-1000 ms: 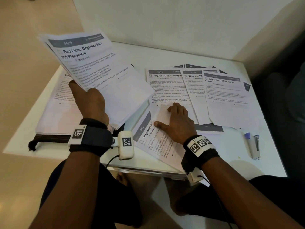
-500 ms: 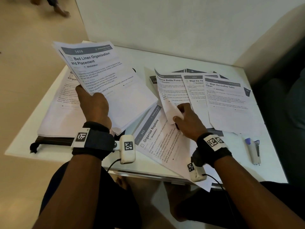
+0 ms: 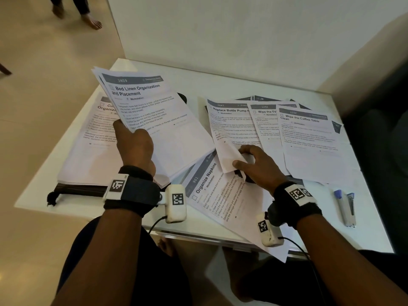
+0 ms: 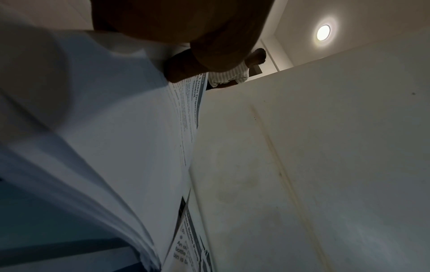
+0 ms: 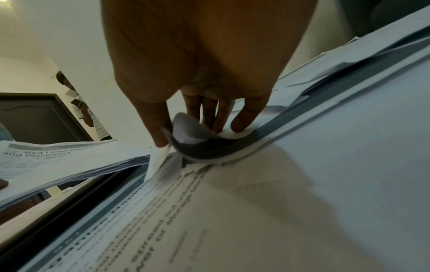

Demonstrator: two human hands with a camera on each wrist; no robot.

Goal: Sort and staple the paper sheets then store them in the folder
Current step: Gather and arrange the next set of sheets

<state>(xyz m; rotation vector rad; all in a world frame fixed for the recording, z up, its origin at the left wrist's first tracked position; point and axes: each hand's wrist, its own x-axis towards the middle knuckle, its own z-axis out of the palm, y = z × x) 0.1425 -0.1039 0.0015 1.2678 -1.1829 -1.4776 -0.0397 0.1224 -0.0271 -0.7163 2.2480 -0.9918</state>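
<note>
My left hand (image 3: 134,146) grips a thick stack of printed sheets (image 3: 154,120) topped "Bed Linen Organization and Placement", held tilted above the white table (image 3: 242,87). The same stack (image 4: 116,147) fills the left wrist view. My right hand (image 3: 256,166) pinches the curled lower corner of the "Replace Bottle Pump" sheet (image 3: 229,122); the thumb and fingers (image 5: 221,117) fold that corner up. An "Organize Napkins" sheet (image 3: 218,195) lies under that hand. A dark folder (image 3: 75,188) sits beneath a paper pile (image 3: 92,151) at the left. A stapler (image 3: 346,208) lies at the front right.
"Wipe the TV" (image 3: 267,124) and "Wipe the Coffee Table" (image 3: 313,142) sheets overlap at the right, with more sheets under them. A white wall (image 3: 220,29) backs the table. Another person's feet (image 3: 88,18) show on the floor at top left.
My right hand went from pressing flat on the papers to pinching and curling up the corner of the "Replace Bottle Pump" sheet. The left hand keeps holding its stack.
</note>
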